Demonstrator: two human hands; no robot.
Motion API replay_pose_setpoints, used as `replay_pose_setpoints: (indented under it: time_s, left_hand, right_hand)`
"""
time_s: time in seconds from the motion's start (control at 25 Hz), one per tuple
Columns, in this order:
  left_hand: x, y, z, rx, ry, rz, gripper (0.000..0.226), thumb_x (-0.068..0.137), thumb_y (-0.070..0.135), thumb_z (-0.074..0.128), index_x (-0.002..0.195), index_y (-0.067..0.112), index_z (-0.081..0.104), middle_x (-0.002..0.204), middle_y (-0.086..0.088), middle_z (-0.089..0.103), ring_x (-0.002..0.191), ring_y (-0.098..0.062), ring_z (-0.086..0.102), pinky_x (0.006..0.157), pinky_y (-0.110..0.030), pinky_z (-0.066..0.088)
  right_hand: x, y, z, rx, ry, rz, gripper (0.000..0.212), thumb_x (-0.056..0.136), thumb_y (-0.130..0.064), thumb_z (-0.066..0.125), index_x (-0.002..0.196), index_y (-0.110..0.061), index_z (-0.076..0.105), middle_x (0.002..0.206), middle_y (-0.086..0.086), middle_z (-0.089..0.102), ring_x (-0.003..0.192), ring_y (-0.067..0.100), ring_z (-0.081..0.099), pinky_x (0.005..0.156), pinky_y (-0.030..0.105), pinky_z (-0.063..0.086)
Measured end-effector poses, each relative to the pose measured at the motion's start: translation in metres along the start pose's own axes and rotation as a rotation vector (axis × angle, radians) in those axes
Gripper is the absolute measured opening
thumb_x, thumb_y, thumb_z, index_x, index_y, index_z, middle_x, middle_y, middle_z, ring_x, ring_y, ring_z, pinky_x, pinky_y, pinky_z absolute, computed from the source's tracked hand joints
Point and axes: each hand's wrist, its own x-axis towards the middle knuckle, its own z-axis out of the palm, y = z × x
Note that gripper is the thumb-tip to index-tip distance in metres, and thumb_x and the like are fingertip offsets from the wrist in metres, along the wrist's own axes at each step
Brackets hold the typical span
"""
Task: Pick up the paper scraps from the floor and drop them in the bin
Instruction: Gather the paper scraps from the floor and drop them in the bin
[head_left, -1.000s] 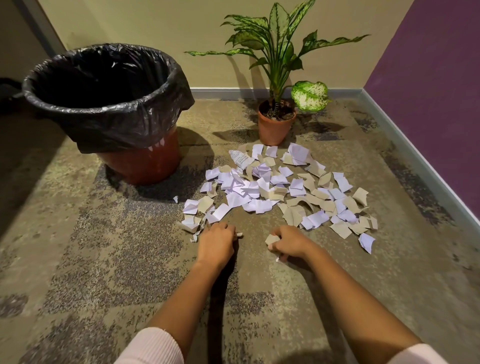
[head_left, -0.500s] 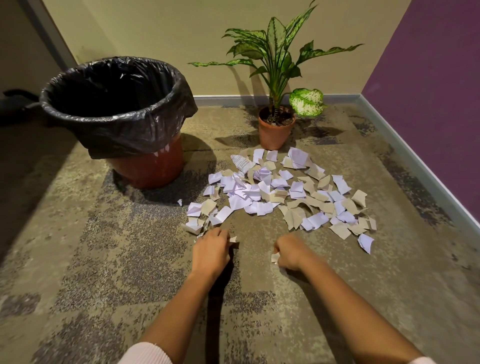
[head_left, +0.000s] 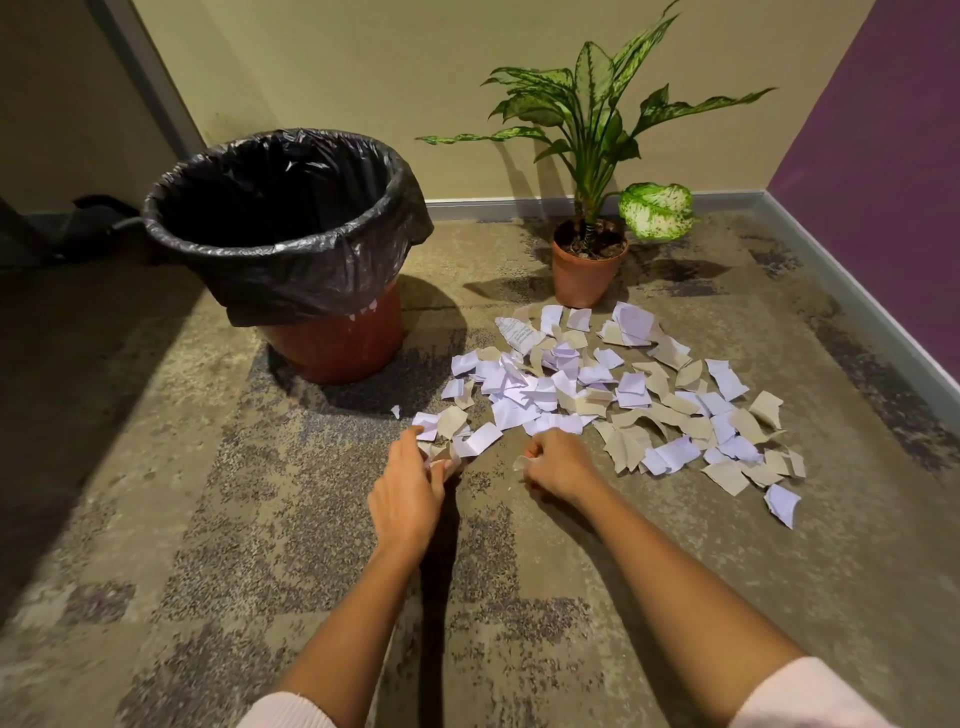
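While reaching over mottled carpet (head_left: 208, 519) in a beige-and-purple corner (head_left: 767, 171): pinching paper scraps (head_left: 597, 395) with left hand (head_left: 410, 493), gripping one beige scrap (head_left: 520, 461) in curled right hand (head_left: 560, 467); bin (head_left: 311, 270) far left.

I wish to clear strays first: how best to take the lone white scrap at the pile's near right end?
Probably pinch the lone white scrap by its near edge, from the right: it looks creased, slightly raised, with bare carpet there.

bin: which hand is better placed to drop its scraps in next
Left, probably. The left hand grips scraps at the pile's left edge, on the side of the bin. The right hand pinches a scrap too, but sits farther from the bin.
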Motion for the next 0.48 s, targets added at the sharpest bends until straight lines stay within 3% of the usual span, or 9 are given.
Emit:
replay_pose_setpoints:
  time_s: [0.12, 0.2, 0.28, 0.4, 0.48]
  left_hand:
    - [0.007, -0.011, -0.003, 0.055, -0.131, -0.072, 0.110, 0.064, 0.067, 0.075, 0.147, 0.026, 0.015, 0.132, -0.006, 0.038, 0.100, -0.031, 0.062, 0.072, -0.043, 0.052]
    - [0.012, -0.017, -0.003, 0.121, -0.225, -0.090, 0.134, 0.052, 0.068, 0.081, 0.151, 0.029, 0.000, 0.136, -0.009, 0.029, 0.106, -0.034, 0.060, 0.076, -0.046, 0.053]
    - [0.022, -0.021, 0.001, 0.159, -0.283, -0.106, 0.144, 0.048, 0.065, 0.084, 0.151, 0.030, -0.010, 0.140, -0.012, 0.025, 0.109, -0.036, 0.060, 0.080, -0.046, 0.052]
    - [0.044, -0.023, 0.005, 0.171, -0.369, -0.110, 0.146, 0.052, 0.061, 0.085, 0.152, 0.028, -0.015, 0.143, -0.015, 0.022, 0.110, -0.041, 0.059, 0.085, -0.048, 0.051]
    - [0.059, -0.024, 0.006, 0.173, -0.413, -0.087, 0.142, 0.055, 0.057, 0.086, 0.153, 0.026, -0.012, 0.146, -0.017, 0.021, 0.116, -0.043, 0.055, 0.091, -0.049, 0.049]
  right_hand:
    - [0.018, -0.031, 0.004, 0.160, 0.023, 0.025, 0.011, 0.081, -0.002, 0.058, 0.086, -0.009, 0.066, 0.087, 0.019, 0.072, 0.080, 0.035, 0.072, 0.071, 0.044, 0.059]
    - [0.030, -0.043, 0.007, 0.189, 0.012, 0.042, 0.029, 0.080, -0.001, 0.062, 0.107, -0.012, 0.065, 0.099, 0.020, 0.070, 0.088, 0.035, 0.070, 0.076, 0.044, 0.059]
    - [0.039, -0.048, 0.012, 0.185, -0.011, 0.035, 0.043, 0.080, -0.002, 0.068, 0.122, -0.011, 0.060, 0.105, 0.018, 0.068, 0.092, 0.033, 0.069, 0.081, 0.044, 0.058]
    - [0.047, -0.052, 0.018, 0.239, -0.076, -0.037, 0.040, 0.078, -0.002, 0.072, 0.116, -0.010, 0.063, 0.091, 0.006, 0.064, 0.088, 0.023, 0.063, 0.086, 0.039, 0.056]
    - [0.050, -0.052, 0.021, 0.357, -0.093, -0.071, 0.038, 0.076, 0.000, 0.072, 0.112, -0.012, 0.065, 0.093, 0.007, 0.068, 0.092, 0.022, 0.065, 0.087, 0.040, 0.056]
